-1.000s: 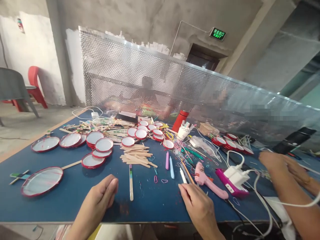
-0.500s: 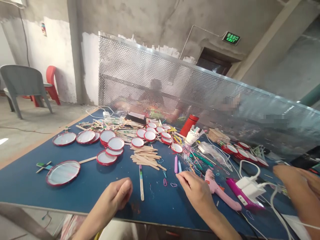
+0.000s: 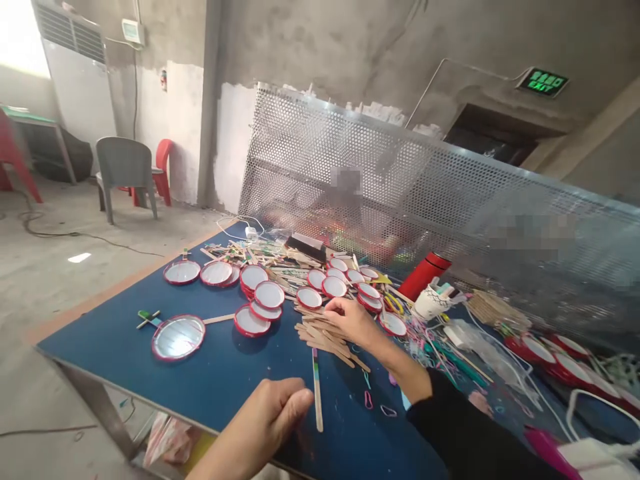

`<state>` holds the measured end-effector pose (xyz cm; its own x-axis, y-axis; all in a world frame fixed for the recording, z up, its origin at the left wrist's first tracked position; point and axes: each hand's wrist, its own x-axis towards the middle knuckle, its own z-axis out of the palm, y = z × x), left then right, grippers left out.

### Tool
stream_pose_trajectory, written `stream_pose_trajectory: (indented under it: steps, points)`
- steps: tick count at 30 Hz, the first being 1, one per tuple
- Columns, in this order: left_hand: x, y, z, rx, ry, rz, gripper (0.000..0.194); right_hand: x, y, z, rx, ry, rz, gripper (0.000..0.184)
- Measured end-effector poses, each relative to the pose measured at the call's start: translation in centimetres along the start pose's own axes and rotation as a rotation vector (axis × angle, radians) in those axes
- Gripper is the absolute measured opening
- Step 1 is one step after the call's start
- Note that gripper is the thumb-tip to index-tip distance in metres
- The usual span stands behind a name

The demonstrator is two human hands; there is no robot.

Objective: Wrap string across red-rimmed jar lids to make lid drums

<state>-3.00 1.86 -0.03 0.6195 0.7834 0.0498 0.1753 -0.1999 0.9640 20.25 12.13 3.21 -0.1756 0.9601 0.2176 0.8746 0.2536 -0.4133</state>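
Note:
My left hand (image 3: pixel 273 413) is curled into a fist near the table's front edge, with nothing showing in it. Just right of it lies a wooden craft stick (image 3: pixel 319 393) with coloured bands at its far end. My right hand (image 3: pixel 353 323) reaches over a pile of plain craft sticks (image 3: pixel 323 337). Its thumb and index finger look slightly apart at the top of the pile; whether they touch a stick cannot be made out. A red-rimmed round disc (image 3: pixel 179 338) with a stick handle lies to the left. Stacked red-rimmed discs (image 3: pixel 251 320) are beside the pile.
Behind the pile are more discs and scattered sticks. A red flask (image 3: pixel 425 275) and a cup of pens (image 3: pixel 431 303) stand farther right. Small clips (image 3: pixel 369 400) lie near my right forearm. White plugs (image 3: pixel 595 457) and cables occupy the right side; a perforated metal screen (image 3: pixel 300 147) borders the back.
My right hand has moved forward and left, from beside the pink and blue sticks to the craft-stick pile. The view has turned left. My left hand remains a fist near the front edge.

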Motion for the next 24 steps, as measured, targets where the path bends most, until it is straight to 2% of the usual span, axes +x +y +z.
stream_pose_trajectory:
  steps: [3, 6, 10, 12, 17, 21, 24]
  points:
    - [-0.1, 0.4, 0.0, -0.015, -0.009, -0.009, 0.053, 0.8, -1.0, 1.1, 0.023, -0.029, 0.017, 0.016]
    - [-0.2, 0.7, -0.1, 0.024, -0.004, 0.000, 0.052, 0.1, -1.4, 1.2, 0.013, -0.037, 0.035, 0.016]
    - [-0.3, 0.7, -0.1, 0.107, -0.017, 0.004, 0.051, -1.4, -0.5, 0.3, -0.012, -0.002, 0.054, 0.016]
    - [-0.4, 0.6, 0.0, 0.132, -0.056, 0.037, 0.051, -1.8, 0.4, -0.4, -0.030, 0.057, 0.092, 0.022]
    - [-0.6, 0.5, 0.1, 0.137, -0.109, 0.087, 0.049, -2.0, 3.5, -3.6, -0.092, 0.327, 0.235, 0.049]
    - [-0.4, 0.4, 0.1, 0.146, -0.090, 0.063, 0.054, -2.2, 6.4, -7.5, -0.164, 0.531, 0.340, 0.048]
    - [0.0, 0.1, 0.0, 0.176, -0.111, 0.056, 0.057, -2.6, 8.8, -9.6, -0.213, 0.552, 0.410, 0.042]
